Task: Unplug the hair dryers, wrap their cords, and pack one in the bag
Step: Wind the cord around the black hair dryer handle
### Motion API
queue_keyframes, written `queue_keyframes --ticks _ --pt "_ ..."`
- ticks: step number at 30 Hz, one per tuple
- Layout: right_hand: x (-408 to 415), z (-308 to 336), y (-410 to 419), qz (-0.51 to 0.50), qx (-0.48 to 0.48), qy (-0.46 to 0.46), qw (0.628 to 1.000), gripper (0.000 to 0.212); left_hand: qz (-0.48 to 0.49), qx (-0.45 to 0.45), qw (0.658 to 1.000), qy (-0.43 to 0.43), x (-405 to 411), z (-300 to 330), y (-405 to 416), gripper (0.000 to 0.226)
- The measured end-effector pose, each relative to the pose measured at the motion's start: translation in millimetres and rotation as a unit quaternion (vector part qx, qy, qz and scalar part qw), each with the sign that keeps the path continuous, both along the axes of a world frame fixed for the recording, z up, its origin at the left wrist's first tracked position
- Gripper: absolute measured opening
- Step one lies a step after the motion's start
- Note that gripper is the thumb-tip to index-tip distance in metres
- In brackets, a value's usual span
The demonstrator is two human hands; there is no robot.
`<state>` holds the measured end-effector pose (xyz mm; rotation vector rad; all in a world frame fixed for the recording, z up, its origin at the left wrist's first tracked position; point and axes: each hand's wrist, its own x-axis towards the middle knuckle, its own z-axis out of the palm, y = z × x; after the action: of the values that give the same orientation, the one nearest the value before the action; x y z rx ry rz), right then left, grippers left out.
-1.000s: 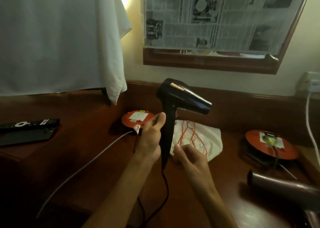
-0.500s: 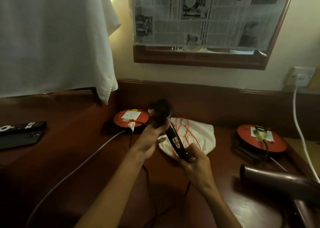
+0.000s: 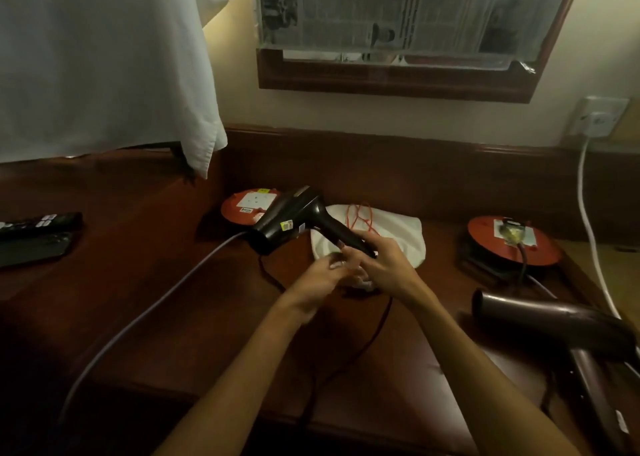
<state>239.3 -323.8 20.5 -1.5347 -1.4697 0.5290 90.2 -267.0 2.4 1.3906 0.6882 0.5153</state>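
Hidden: lower end of black hair dryer (image 3: 294, 221) handle, covered by right hand (image 3: 384, 265). Blurred: left hand (image 3: 322, 275) fingers (image 3: 334, 263), curled toward handle base, possibly pinching black cord (image 3: 363, 344); grip not determinable. Cut off at frame edge: second hair dryer (image 3: 561, 320), brown, lying on counter (image 3: 145, 303) at right.

Black hair dryer: held above counter, tilted, barrel pointing left, yellow sticker on body. Right-hand fingers clamped around handle. Cord trailing down toward near edge.

Behind: white bag (image 3: 388, 234) with orange drawstring, between two red cord reels (image 3: 249, 206). Grey cable, remote and phone at left.
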Motion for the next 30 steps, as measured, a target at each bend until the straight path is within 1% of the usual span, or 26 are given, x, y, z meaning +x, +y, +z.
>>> queue_keyframes --ticks 1,3,5,6,7,8,10,12,14,15,16,17,18,19,20,21,22,23,25,27,28,30 --pt "2.0 -1.5 2.5 -0.007 0.007 0.002 1.0 0.025 -0.04 0.013 0.999 0.015 -0.6 -7.3 -11.1 0.037" --pt "7.0 -4.7 6.5 -0.031 0.02 0.005 0.999 0.026 -0.107 0.024 0.993 0.044 -2.7 -20.2 -31.5 0.024" --pt "12.4 -2.7 7.1 -0.05 0.027 0.009 0.998 0.027 -0.162 0.038 0.981 0.1 -7.1 -28.2 -45.1 0.012" --pt "16.3 0.6 6.5 -0.053 0.03 0.009 0.998 0.027 -0.175 0.053 0.974 0.137 -9.7 -30.4 -48.3 0.012" --pt "21.3 3.7 5.7 -0.051 0.031 0.008 0.998 0.029 -0.174 0.086 0.965 0.177 -12.9 -30.0 -49.0 0.014" --pt "26.9 6.7 4.4 -0.048 0.027 0.003 0.998 0.032 -0.16 0.139 0.952 0.219 -15.9 -27.7 -45.5 0.016" --pt "40.0 11.3 0.9 -0.046 0.008 -0.021 0.999 0.04 -0.117 0.276 0.91 0.288 -23.3 -15.4 -34.3 0.014" --pt "52.3 13.4 -4.9 -0.043 -0.023 -0.038 0.998 0.046 -0.075 0.373 0.868 0.318 -32.2 2.3 -25.7 0.013" --pt "57.0 13.1 -12.6 -0.027 -0.052 -0.04 0.997 0.045 -0.057 0.43 0.842 0.32 -38.6 21.6 -22.2 0.016" --pt "56.7 11.8 -16.1 -0.016 -0.061 -0.035 0.997 0.043 -0.055 0.466 0.821 0.324 -39.8 31.1 -22.4 0.017" --pt "56.4 9.5 -18.8 -0.009 -0.068 -0.03 0.997 0.041 -0.05 0.515 0.788 0.334 -39.5 38.9 -22.2 0.02" --pt "55.8 6.8 -20.8 -0.002 -0.074 -0.024 0.997 0.041 -0.037 0.576 0.74 0.347 -37.7 45.9 -21.4 0.024" --pt "54.8 4.8 -22.9 0.005 -0.082 -0.02 0.996 0.041 -0.022 0.634 0.682 0.363 -35.2 52.2 -19.1 0.027" --pt "53.3 3.3 -24.6 0.014 -0.09 -0.02 0.996 0.041 -0.007 0.677 0.633 0.375 -32.3 58.7 -16.6 0.03" --pt "52.2 2.4 -25.9 0.021 -0.099 -0.025 0.995 0.042 0.008 0.704 0.602 0.376 -29.4 64.5 -12.8 0.03" --pt "51.2 2.1 -26.8 0.029 -0.108 -0.029 0.993 0.043 0.015 0.713 0.595 0.371 -26.5 70.9 -8.5 0.03" --pt "50.8 2.6 -27.7 0.034 -0.12 -0.035 0.992 0.044 0.01 0.706 0.606 0.367 -23.1 75.6 -2.4 0.031" --pt "50.0 4.3 -29.4 0.042 -0.129 -0.04 0.99 0.045 -0.004 0.69 0.622 0.37 -19.8 80.7 3.4 0.035" --pt "49.4 9.0 -33.2 0.06 -0.139 -0.047 0.987 0.046 -0.054 0.643 0.65 0.401 -11.0 84.1 21.6 0.054" --pt "49.6 14.3 -37.5 0.078 -0.146 -0.038 0.986 0.044 -0.133 0.56 0.695 0.431 -5.4 87.7 37.6 0.073" --pt "50.9 16.7 -39.8 0.085 -0.149 -0.026 0.985 0.042 -0.179 0.52 0.711 0.438 -3.5 89.4 43.5 0.074" --pt "55.4 19.4 -44.6 0.109 -0.165 0.012 0.98 0.039 -0.251 0.478 0.722 0.432 1.1 89.0 50.6 0.065"
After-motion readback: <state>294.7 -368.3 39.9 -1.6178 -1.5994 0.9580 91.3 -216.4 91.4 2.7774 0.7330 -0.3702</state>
